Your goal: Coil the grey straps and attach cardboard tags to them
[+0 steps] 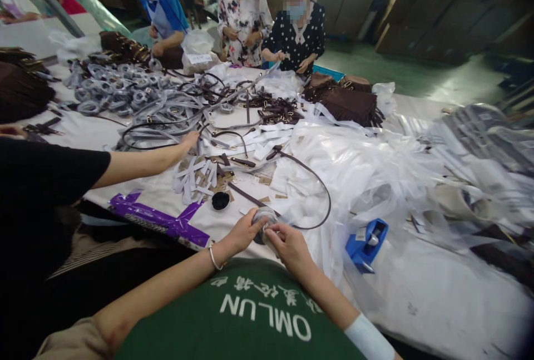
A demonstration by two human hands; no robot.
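Observation:
Close to my body, a coiled strap with a greyish, plastic-like wrapping is held between both hands. My left hand grips the coil from its left side, thumb on top. On the other side, the fingers of my right hand pinch at its near edge; what exactly lies under those fingertips is hidden. Beyond the coil, a brown strap lies on the table, and a thin dark strap curves round to the right. A small round black object sits just past my left hand.
A blue tape dispenser stands on the right near clear plastic sheeting. A co-worker's arm reaches in from the left. Purple tape marks the near table edge. Wrapped coils are heaped at far left; several people stand behind the table.

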